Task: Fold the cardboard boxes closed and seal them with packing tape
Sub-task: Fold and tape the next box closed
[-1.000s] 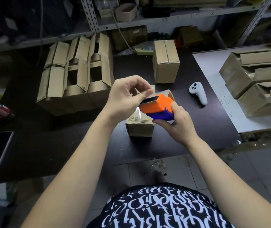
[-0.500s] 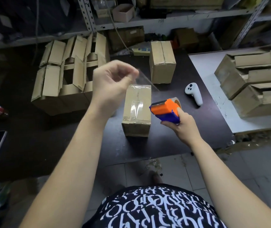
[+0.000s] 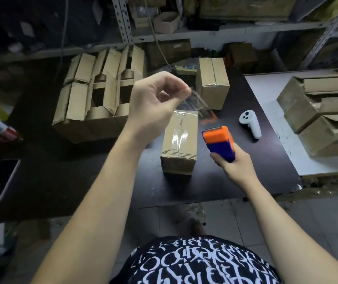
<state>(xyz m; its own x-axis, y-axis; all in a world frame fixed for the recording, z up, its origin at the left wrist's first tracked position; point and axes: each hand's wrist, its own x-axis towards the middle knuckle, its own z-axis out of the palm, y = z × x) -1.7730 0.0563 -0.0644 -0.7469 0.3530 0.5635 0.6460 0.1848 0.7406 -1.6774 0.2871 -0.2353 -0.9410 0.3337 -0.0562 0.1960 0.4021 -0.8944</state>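
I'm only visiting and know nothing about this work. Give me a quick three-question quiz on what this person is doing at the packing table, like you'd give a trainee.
1. True or false: the right hand holds the tape dispenser.
2. What does the left hand pinch? A: a strip of clear tape. B: a phone. C: a box flap.
3. Fill in: the white controller lies on the dark table to the ____ of the dispenser.

Key: 1 true; 2 A; 3 right.
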